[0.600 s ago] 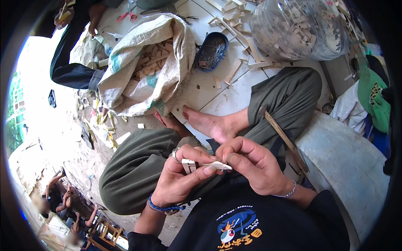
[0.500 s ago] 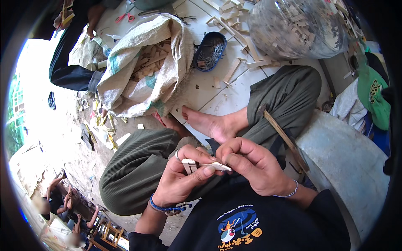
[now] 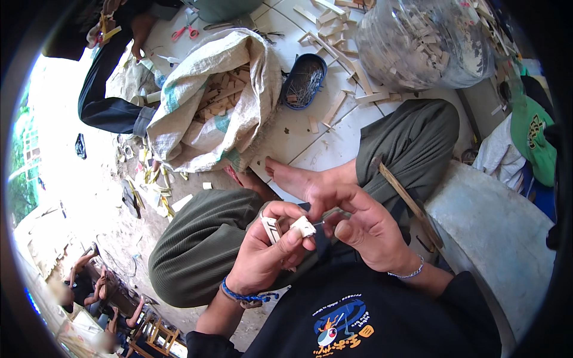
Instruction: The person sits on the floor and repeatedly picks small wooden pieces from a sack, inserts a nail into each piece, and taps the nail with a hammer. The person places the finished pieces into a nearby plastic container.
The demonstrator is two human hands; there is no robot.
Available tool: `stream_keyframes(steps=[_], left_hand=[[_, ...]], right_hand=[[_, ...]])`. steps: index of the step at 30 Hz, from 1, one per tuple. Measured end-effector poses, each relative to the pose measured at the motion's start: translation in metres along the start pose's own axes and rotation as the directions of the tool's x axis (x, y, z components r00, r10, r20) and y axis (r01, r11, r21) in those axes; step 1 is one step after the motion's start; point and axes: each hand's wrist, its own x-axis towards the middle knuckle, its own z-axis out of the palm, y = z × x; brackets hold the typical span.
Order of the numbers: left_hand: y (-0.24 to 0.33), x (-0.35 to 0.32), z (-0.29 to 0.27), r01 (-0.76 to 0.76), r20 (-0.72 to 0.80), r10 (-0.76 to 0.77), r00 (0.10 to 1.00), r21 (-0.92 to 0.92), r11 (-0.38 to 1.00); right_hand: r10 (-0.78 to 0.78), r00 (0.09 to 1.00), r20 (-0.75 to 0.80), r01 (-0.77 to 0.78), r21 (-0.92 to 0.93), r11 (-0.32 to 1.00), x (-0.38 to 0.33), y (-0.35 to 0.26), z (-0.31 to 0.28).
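My left hand is closed on a small pale wooden piece, its near end sticking up between thumb and fingers. A second pale strip with dark marks lies against the fingers of the same hand. Just to the right, my right hand is open, thumb and index finger apart beside the piece. No object can be made out in it, though some of its fingers are hidden. Across my right leg rests a tool with a wooden handle, likely a hammer.
A woven sack of wood offcuts stands ahead on the left. Near it are a blue oval tray of thin nails and red-handled scissors. A clear plastic bag of wood bits sits far right, beside scattered wood strips. Other people sit at left.
My right hand's fingers have parted and moved slightly away from the piece. The pale piece has turned in my left hand, so its blunt end now shows.
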Motion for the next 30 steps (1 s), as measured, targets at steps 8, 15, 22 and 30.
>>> stream_keyframes(steps=[8, 15, 22, 30], left_hand=[[-0.013, 0.019, 0.009, 0.050, 0.012, -0.053, 0.999, 0.162, 0.986], [-0.030, 0.106, -0.016, 0.024, -0.012, -0.031, 0.999, -0.365, 0.931], [-0.067, 0.167, -0.041, -0.314, -0.131, 0.488, 0.863, 0.617, 0.722], [-0.087, 0.175, -0.076, -0.383, 0.147, 0.707, 0.691, 0.905, 0.186]], right_hand=[[0.039, 0.999, 0.011, -0.039, -0.023, 0.999, 0.005, 0.013, -0.031], [-0.126, 0.926, -0.357, 0.005, -0.321, 0.947, 0.034, -0.005, -0.095], [-0.030, 0.901, -0.434, -0.051, -0.174, 0.983, 0.056, 0.013, -0.121], [0.055, 0.938, -0.343, -0.202, -0.411, 0.889, 0.084, 0.033, -0.157]])
